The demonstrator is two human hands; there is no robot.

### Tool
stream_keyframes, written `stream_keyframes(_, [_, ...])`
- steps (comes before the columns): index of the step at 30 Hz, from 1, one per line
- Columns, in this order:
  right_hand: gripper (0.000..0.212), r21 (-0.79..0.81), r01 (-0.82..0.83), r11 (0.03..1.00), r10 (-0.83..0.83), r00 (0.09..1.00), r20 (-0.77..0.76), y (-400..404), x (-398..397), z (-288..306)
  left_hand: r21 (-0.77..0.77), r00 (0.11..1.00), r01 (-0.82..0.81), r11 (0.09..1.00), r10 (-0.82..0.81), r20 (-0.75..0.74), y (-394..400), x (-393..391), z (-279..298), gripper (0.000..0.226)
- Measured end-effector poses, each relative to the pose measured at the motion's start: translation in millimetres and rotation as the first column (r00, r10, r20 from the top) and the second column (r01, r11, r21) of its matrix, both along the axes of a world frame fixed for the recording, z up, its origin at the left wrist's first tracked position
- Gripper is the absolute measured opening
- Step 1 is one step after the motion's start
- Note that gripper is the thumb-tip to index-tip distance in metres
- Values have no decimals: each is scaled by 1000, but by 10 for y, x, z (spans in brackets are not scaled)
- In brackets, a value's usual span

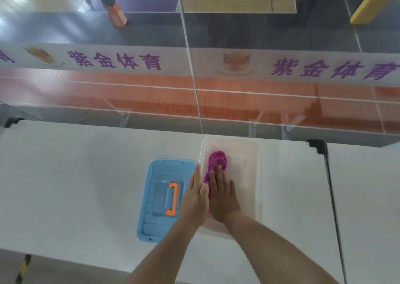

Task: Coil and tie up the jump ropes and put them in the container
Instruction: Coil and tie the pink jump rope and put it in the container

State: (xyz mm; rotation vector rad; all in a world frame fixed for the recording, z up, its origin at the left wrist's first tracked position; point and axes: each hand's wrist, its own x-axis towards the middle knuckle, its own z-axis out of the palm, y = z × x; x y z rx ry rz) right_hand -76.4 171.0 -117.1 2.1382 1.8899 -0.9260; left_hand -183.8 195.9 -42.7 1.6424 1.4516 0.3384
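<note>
A coiled magenta jump rope (217,161) lies inside a clear plastic container (255,175) on the white table. My right hand (223,195) lies flat over the near part of the rope, fingers straight, pressing it down in the container. My left hand (195,197) is beside it at the container's left wall, fingers straight and pointing away from me, with the thumb near the rope. The near end of the rope is hidden under my hands.
A blue lid (160,197) with an orange handle (172,199) lies flat just left of the container. The white table (75,186) ends at a glass barrier (194,78) behind. A black seam (333,197) runs down the table at right.
</note>
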Motion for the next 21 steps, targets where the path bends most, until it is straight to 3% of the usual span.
stream_keyframes(6, [78, -90, -53, 995, 51, 998, -19, 55, 142, 189, 13, 994, 85, 996, -84, -63, -4, -21, 39, 60])
stream_keyframes(10, [71, -190, -51, 980, 44, 998, -43, 105, 233, 630, 103, 955, 131, 986, -97, -280, 79, -22, 59, 62])
stream_keyframes(12, [65, -154, -29, 988, 20, 998, -58, 136, 321, 871, 194, 920, 175, 965, -90, -381, 126, 62, 150, 61])
stream_keyframes(15, [34, 13, 60, 998, -59, 996, -60, 135, 566, 1208, 220, 889, 269, 938, -154, -431, 180, 299, 307, 56])
stream_keyframes(21, [23, 170, 300, 939, -292, 954, -73, -254, 1548, 1757, 157, 823, 455, 877, -347, -449, 20, 1072, 629, 43])
